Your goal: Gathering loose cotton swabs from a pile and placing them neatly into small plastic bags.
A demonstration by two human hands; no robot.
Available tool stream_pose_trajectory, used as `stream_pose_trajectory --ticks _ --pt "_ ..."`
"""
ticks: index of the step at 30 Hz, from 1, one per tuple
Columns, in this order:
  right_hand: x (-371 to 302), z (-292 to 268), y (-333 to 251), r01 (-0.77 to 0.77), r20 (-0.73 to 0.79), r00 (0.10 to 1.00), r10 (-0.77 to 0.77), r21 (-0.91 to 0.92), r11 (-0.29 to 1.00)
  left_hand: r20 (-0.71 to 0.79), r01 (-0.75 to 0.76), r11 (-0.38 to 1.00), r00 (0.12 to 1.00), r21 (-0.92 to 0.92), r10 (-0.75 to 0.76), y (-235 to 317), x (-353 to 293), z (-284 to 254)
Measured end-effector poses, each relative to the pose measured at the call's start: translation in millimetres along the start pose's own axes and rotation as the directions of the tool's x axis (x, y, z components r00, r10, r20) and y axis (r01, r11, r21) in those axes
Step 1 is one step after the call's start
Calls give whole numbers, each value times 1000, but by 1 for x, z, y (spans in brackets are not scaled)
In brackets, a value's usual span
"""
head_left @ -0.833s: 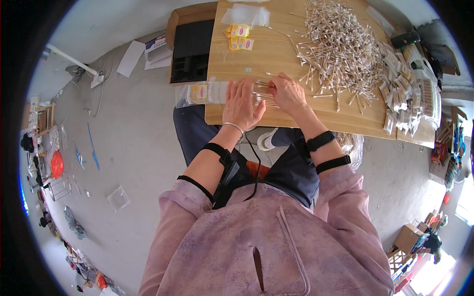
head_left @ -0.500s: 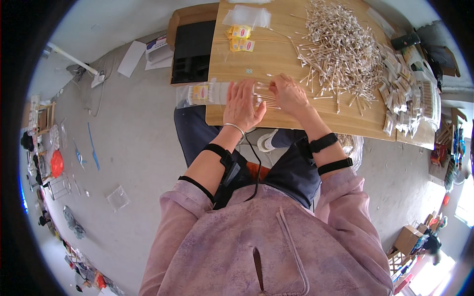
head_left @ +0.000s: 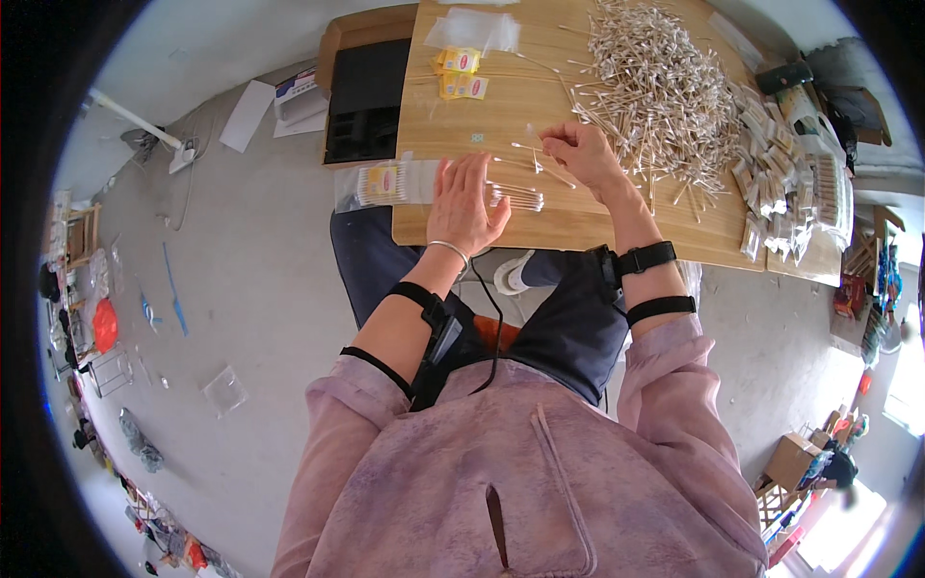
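Observation:
My left hand (head_left: 462, 205) lies flat, fingers stretched out, at the mouth of a clear plastic bag (head_left: 416, 183). Inside the bag is a row of cotton swabs with a yellow label card (head_left: 383, 181). Just right of that hand, a small bundle of swabs (head_left: 517, 197) rests on the table. Farther right, my right hand (head_left: 586, 159) is closed in a pinch above a few loose swabs (head_left: 554, 173). A whitish swab tip seems to stick out by its fingertips, though it is small and blurred.
A large heap of cotton swabs (head_left: 660, 87) covers the table's far right. Filled swab packs (head_left: 776, 173) pile up at the right edge. Yellow cards (head_left: 462, 75) and clear bags (head_left: 472, 31) lie at the far left. Beside the table stands a dark-lined box (head_left: 368, 101).
My right hand has moved away from the bundle, to the right and farther from me. More of the bundle shows now. My left hand stays flat by the bag.

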State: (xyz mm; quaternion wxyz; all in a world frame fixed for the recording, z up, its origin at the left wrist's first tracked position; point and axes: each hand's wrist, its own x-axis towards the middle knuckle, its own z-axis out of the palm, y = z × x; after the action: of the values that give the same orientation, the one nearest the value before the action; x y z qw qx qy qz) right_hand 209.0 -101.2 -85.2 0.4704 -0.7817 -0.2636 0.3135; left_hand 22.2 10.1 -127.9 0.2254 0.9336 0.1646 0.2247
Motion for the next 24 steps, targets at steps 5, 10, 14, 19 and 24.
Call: stream_pose_trajectory --ticks 5,10,14,19,24 --pt "-2 3 2 -84 51 996 76 191 978 3 3 1000 1000 5 -3 0 0 -1" --pt "-5 25 3 102 78 994 -79 -369 924 -4 0 1000 1000 21 0 1 0 -1" --pt "-14 39 -3 277 139 960 -242 -349 895 3 16 999 1000 29 -16 1 -1 0" --pt "-21 20 9 220 -95 958 -272 -369 903 -30 -29 998 999 48 30 -2 0 2" --pt "-47 20 23 156 -202 950 -239 -354 922 -57 11 1000 998 13 -10 -7 -2 10"
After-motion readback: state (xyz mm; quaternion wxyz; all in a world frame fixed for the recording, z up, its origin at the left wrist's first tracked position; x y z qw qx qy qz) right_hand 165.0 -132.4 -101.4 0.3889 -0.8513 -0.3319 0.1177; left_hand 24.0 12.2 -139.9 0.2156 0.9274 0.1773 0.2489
